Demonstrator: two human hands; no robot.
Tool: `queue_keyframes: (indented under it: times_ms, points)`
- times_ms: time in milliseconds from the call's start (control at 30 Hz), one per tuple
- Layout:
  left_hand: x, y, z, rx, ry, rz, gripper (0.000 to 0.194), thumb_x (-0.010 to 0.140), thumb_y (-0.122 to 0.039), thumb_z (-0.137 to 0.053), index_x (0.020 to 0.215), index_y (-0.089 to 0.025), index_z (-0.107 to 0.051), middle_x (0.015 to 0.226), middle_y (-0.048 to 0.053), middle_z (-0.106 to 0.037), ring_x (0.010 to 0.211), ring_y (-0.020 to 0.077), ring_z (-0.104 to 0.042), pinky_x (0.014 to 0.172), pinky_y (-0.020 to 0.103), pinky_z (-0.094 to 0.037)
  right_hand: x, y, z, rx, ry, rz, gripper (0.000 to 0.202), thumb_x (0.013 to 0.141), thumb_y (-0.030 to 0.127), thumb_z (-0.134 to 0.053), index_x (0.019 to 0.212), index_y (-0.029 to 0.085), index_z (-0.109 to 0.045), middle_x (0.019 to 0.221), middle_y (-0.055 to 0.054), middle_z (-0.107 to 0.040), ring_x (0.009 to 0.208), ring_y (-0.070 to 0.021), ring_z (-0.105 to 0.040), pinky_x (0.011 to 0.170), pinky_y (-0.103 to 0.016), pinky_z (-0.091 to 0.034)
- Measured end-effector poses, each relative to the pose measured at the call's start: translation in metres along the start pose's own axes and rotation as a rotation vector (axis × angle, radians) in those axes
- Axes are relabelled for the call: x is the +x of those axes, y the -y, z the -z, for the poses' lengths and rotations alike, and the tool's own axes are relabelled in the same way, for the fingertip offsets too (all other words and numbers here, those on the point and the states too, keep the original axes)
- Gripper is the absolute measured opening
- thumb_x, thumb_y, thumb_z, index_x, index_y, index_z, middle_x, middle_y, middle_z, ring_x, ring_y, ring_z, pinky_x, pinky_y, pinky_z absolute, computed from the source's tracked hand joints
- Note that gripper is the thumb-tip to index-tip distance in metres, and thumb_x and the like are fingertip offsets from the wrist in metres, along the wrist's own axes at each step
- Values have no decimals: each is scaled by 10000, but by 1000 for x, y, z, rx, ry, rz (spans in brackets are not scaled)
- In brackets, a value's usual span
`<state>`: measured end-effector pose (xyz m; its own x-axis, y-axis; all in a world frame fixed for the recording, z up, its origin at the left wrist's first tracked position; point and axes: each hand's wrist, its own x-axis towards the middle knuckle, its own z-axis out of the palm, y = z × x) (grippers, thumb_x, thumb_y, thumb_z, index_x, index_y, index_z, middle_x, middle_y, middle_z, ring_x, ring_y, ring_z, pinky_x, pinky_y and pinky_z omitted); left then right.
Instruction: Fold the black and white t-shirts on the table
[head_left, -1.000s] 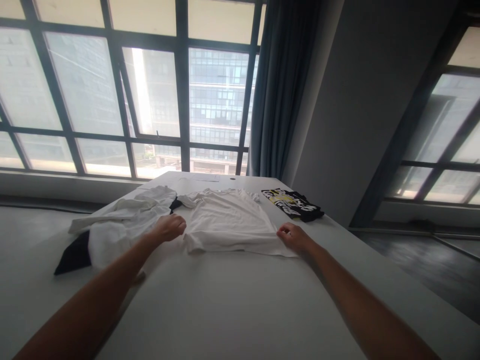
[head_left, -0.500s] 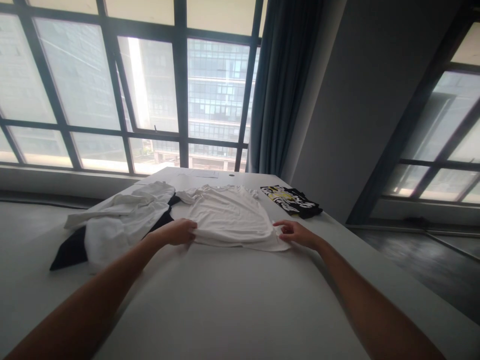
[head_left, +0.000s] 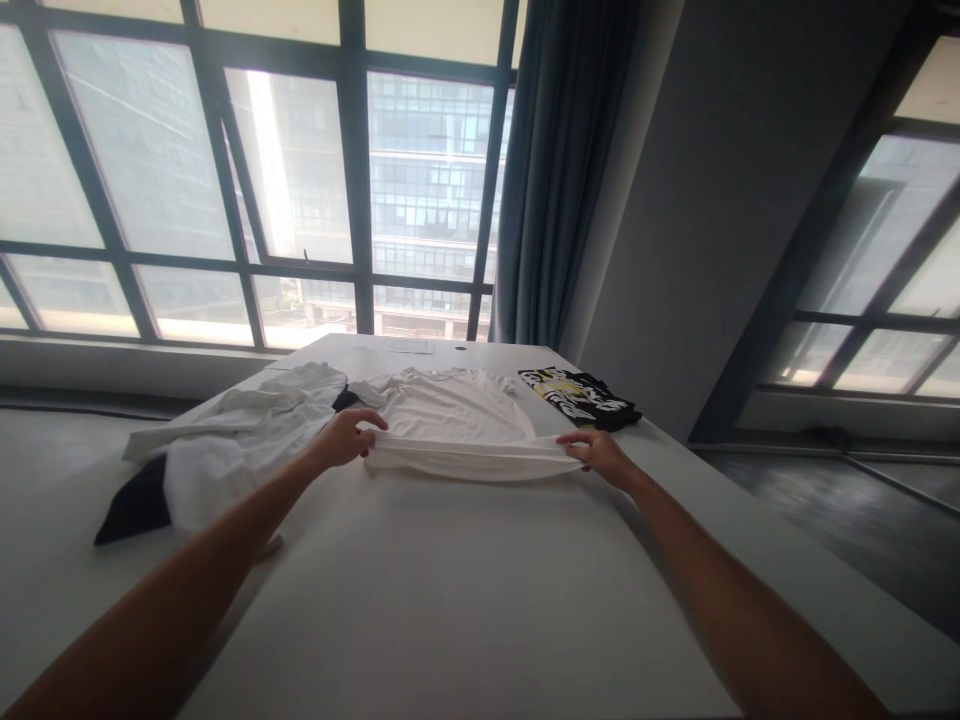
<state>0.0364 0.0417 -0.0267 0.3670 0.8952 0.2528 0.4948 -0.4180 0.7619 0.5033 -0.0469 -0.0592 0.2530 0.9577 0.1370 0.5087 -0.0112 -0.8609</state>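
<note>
A white T-shirt [head_left: 457,405] lies spread on the white table, its neckline toward the window and its hem toward me. My left hand [head_left: 346,438] pinches the hem's left corner, thumb and fingers closed on the cloth. At the right corner, my right hand [head_left: 600,455] grips the same hem. Between both hands the hem edge is raised off the table and stretched into a band, sagging slightly in the middle. The fingertips under the cloth are partly hidden.
Crumpled white and black clothes [head_left: 232,440] lie left of the shirt, close to my left forearm. A black garment with white and yellow print [head_left: 577,398] is at the table's right edge. Behind the table [head_left: 465,600] are windows and a dark curtain [head_left: 551,180].
Both hands have lifted the shirt's hem and moved it slightly away from me. The hem lay flat before; now it is raised and partly folded over. The other clothes stay put.
</note>
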Motion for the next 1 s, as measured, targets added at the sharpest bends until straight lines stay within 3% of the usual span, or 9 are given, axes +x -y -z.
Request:
queue_keyframes:
  times_ms: [167, 300, 367, 467, 567, 667, 767, 900, 1000]
  points:
    - [-11, -16, 23, -232, 342, 60, 305, 639, -284, -599, 891, -150, -707, 748, 46, -708, 385, 52, -370, 361, 197, -258, -8, 13, 17, 275, 113, 44, 449, 556, 301, -706, 987, 174, -704, 1134, -92, -694, 580, -89, -526, 440, -195, -374]
    - [-19, -21, 40, -232, 650, 153, 367, 678, -407, -682, 960, -173, -698, 798, 77, -747, 358, 45, -310, 353, 204, -192, -13, 15, 27, 219, 270, -26, 484, 648, 419, -698, 1050, 151, -675, 1001, -132, -729, 462, -69, -464, 386, -203, -305]
    - [-18, -19, 35, -153, 639, 150, 437, 728, -538, -654, 940, -159, -702, 682, 70, -723, 358, 52, -291, 362, 206, -181, -13, 11, 23, 105, 226, -39, 501, 688, 476, -671, 1058, 137, -665, 895, -122, -735, 406, -63, -426, 370, -214, -278]
    - [-11, -10, 12, 66, 358, 68, 536, 745, -671, -584, 766, -148, -697, 580, 49, -669, 401, 81, -385, 407, 207, -289, -8, 3, 8, -91, 99, 33, 490, 694, 491, -676, 1020, 124, -671, 868, -114, -727, 440, -87, -493, 401, -226, -329]
    - [-8, -2, -15, 315, 149, -84, 503, 765, -657, -574, 753, -174, -714, 709, 64, -705, 599, 162, -587, 576, 258, -458, -6, -1, -4, -238, 177, 73, 515, 696, 498, -702, 1043, 118, -684, 897, -106, -718, 540, -121, -569, 507, -248, -431]
    - [-12, 2, -32, 406, 280, -272, 454, 773, -607, -619, 971, -214, -733, 1027, 83, -721, 951, 246, -644, 857, 338, -493, -9, 4, -6, -363, 342, 107, 592, 647, 507, -759, 1115, 150, -687, 904, -73, -707, 631, -145, -596, 618, -267, -474]
    - [-16, 4, -39, 464, 426, -300, 514, 742, -584, -686, 1141, -259, -687, 1334, 70, -606, 1252, 298, -513, 1058, 403, -393, -14, 13, -6, -463, 456, 124, 613, 568, 451, -819, 1110, 190, -705, 852, -37, -692, 702, -166, -598, 664, -264, -466]
    - [-18, 1, -38, 524, 481, -219, 637, 762, -592, -675, 1309, -278, -588, 1501, 81, -442, 1393, 320, -363, 1145, 464, -280, -16, 17, -5, -445, 546, 102, 440, 612, 422, -767, 969, 168, -726, 666, -4, -633, 595, -147, -548, 578, -253, -416]
    - [-18, -2, -27, 522, 622, -162, 843, 624, -624, -777, 1375, -339, -522, 1566, 75, -332, 1421, 371, -294, 1122, 529, -289, -12, 12, 1, -365, 496, 91, 360, 644, 426, -725, 871, 148, -712, 601, 4, -597, 542, -133, -515, 546, -254, -398]
